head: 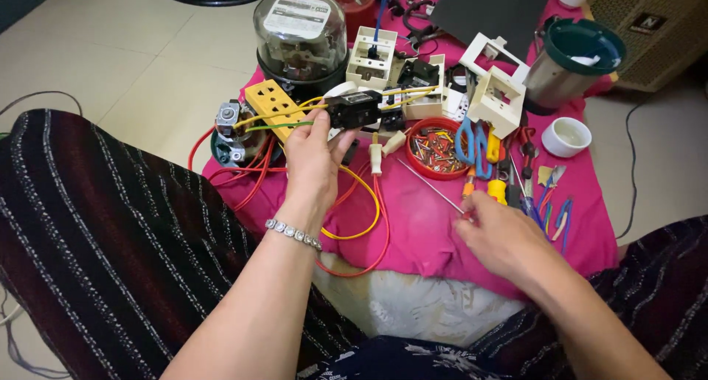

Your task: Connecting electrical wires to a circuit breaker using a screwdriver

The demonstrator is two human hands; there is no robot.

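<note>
Take the round dish of small parts (435, 148) as the landmark. Left of it the left hand (313, 159) grips a wired breaker (354, 108); further left lie a socket block (274, 105) and a motor-like part (232, 129). Behind it stand a domed meter (300, 33) and open switch boxes (372, 55). Right of it lie scissors (472, 140), then a small cup (566, 136). In front, a thin rod (431, 184) reaches to the right hand (501, 236).

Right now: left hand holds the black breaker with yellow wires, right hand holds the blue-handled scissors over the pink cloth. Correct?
Not quite. The left hand does hold the black breaker with the yellow wires. But the right hand grips a thin screwdriver over the pink cloth, as the head view shows. The blue-handled scissors lie untouched beside the red dish.
</note>
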